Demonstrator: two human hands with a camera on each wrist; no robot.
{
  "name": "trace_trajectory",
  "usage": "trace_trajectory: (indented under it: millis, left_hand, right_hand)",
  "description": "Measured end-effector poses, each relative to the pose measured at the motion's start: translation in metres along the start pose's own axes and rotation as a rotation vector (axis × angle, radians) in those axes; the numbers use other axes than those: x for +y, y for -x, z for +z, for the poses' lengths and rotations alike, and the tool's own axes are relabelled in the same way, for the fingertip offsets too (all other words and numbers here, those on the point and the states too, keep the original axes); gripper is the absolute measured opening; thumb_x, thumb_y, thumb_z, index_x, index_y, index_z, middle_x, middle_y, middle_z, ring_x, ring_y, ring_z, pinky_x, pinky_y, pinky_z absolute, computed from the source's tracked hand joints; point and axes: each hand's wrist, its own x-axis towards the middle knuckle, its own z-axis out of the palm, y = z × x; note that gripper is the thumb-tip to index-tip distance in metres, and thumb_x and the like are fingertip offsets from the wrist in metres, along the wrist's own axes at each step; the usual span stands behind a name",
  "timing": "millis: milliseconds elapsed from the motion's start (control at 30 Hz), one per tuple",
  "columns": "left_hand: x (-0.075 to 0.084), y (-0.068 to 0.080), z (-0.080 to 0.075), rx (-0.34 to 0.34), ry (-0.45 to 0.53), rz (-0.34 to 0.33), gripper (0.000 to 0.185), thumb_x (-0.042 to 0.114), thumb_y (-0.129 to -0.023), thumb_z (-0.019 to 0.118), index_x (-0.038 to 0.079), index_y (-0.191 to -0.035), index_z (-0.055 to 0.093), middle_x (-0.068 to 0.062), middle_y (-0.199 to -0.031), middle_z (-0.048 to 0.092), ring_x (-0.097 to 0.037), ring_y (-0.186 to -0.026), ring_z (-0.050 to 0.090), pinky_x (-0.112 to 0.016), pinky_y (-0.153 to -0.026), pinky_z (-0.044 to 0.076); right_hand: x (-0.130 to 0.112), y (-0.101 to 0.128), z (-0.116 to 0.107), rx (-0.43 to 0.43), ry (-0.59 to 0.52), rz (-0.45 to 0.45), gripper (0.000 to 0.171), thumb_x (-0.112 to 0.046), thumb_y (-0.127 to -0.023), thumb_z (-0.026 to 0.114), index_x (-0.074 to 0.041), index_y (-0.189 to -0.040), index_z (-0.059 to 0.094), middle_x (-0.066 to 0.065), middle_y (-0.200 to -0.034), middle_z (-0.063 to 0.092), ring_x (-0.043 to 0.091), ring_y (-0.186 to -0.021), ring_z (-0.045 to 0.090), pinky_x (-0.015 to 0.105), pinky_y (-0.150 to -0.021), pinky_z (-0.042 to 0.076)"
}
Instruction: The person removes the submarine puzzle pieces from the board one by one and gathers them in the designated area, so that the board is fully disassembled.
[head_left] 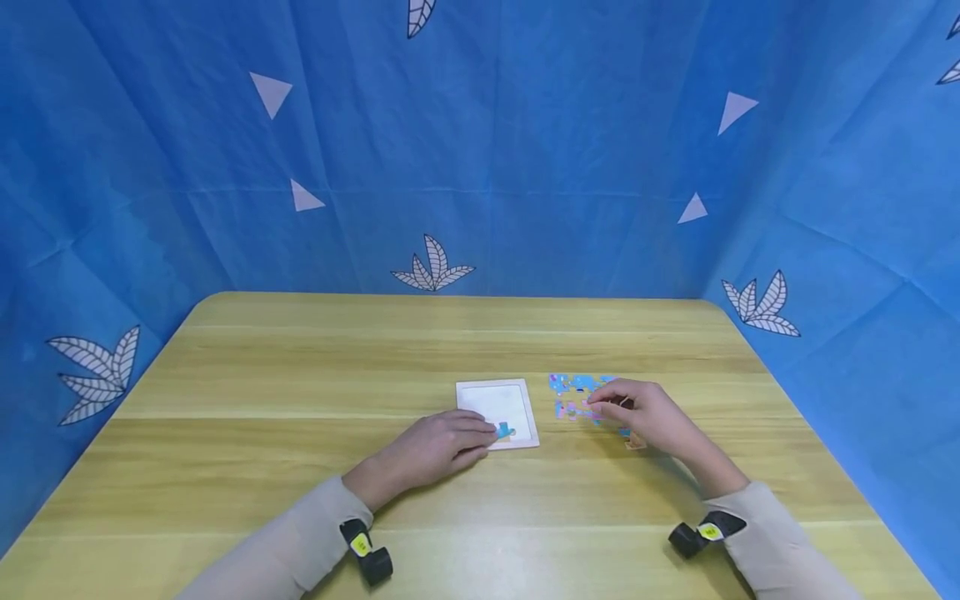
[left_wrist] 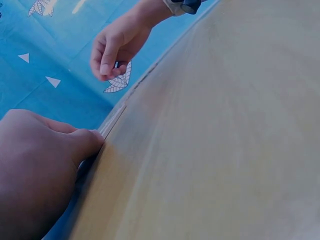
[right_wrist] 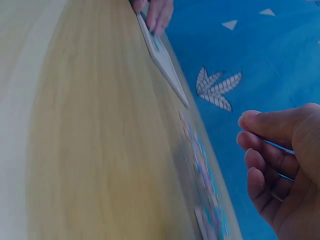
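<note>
My left hand (head_left: 446, 446) rests over the left side of a white square puzzle tray (head_left: 502, 400), its fingers extended onto the surface. Beside the fingertips, a small blue and tan puzzle piece (head_left: 505, 431) lies in the tray's near right corner. In the left wrist view the thumb (left_wrist: 89, 142) is right at the tray's edge. My right hand (head_left: 641, 410) hovers above a group of colourful puzzle pieces (head_left: 573, 382) on the right. Its fingers are loosely bent, with nothing between thumb and fingertips in the right wrist view. It covers part of the pieces in the head view.
Everything lies on a wooden table (head_left: 300, 367) with rounded far corners. A blue cloth (head_left: 495, 150) with leaf and triangle prints hangs behind it and along both sides. A tan piece (head_left: 635, 442) lies just below the right hand.
</note>
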Motion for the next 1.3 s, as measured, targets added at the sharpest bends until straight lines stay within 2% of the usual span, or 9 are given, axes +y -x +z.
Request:
trace_trajectory:
  millis: [167, 400, 600, 833, 1033, 1300]
  left_hand:
    - [0.0, 0.001, -0.001, 0.018, 0.005, -0.003, 0.033, 0.036, -0.092, 0.054, 0.02, -0.119, 0.062, 0.007, -0.119, 0.061, -0.009, -0.114, 0.053, -0.028, -0.102, 0.039]
    - [0.0, 0.006, -0.001, 0.023, 0.029, -0.037, 0.035, 0.036, -0.092, 0.054, 0.019, -0.121, 0.061, 0.007, -0.121, 0.06, -0.009, -0.115, 0.052, -0.028, -0.101, 0.04]
    - [0.0, 0.013, -0.002, 0.027, 0.044, -0.068, 0.038, 0.038, -0.092, 0.053, 0.017, -0.124, 0.059, 0.005, -0.126, 0.057, -0.012, -0.118, 0.05, -0.03, -0.101, 0.04]
    - [0.0, 0.015, -0.003, 0.0, 0.045, -0.119, 0.043, 0.042, -0.092, 0.051, 0.017, -0.127, 0.056, 0.002, -0.129, 0.055, -0.016, -0.119, 0.05, -0.033, -0.101, 0.041]
    - [-0.001, 0.013, -0.004, -0.008, 0.043, -0.12, 0.043, 0.042, -0.092, 0.051, 0.017, -0.126, 0.057, 0.003, -0.127, 0.056, -0.015, -0.118, 0.051, -0.033, -0.1, 0.042]
    - [0.001, 0.013, -0.006, -0.036, 0.044, -0.138, 0.041, 0.042, -0.093, 0.05, 0.018, -0.124, 0.058, 0.003, -0.125, 0.057, -0.015, -0.116, 0.052, -0.033, -0.098, 0.044]
  right_hand:
    - [-0.013, -0.011, 0.012, -0.01, 0.047, -0.065, 0.013, -0.025, -0.087, 0.063, -0.016, -0.094, 0.069, -0.004, -0.087, 0.065, 0.011, -0.068, 0.054, 0.022, -0.058, 0.049]
    - [-0.028, -0.023, 0.03, -0.032, 0.044, -0.173, 0.009, -0.019, -0.084, 0.067, -0.015, -0.091, 0.069, -0.009, -0.081, 0.063, 0.008, -0.072, 0.055, 0.023, -0.062, 0.048]
    - [-0.034, -0.029, 0.045, -0.064, 0.118, -0.219, 0.015, -0.022, -0.084, 0.067, -0.016, -0.098, 0.068, -0.013, -0.083, 0.06, 0.005, -0.072, 0.054, 0.021, -0.063, 0.048]
    - [-0.043, -0.036, 0.059, -0.091, 0.206, -0.293, 0.022, -0.031, -0.084, 0.066, -0.018, -0.102, 0.068, -0.009, -0.091, 0.063, 0.009, -0.079, 0.054, 0.024, -0.069, 0.046]
    - [-0.05, -0.043, 0.07, -0.116, 0.274, -0.331, 0.022, -0.03, -0.084, 0.066, -0.018, -0.103, 0.068, -0.01, -0.098, 0.063, 0.007, -0.093, 0.055, 0.028, -0.082, 0.047]
    - [-0.059, -0.048, 0.079, -0.163, 0.297, -0.354, 0.027, -0.034, -0.08, 0.07, -0.017, -0.101, 0.069, -0.007, -0.096, 0.062, 0.009, -0.089, 0.055, 0.028, -0.079, 0.048]
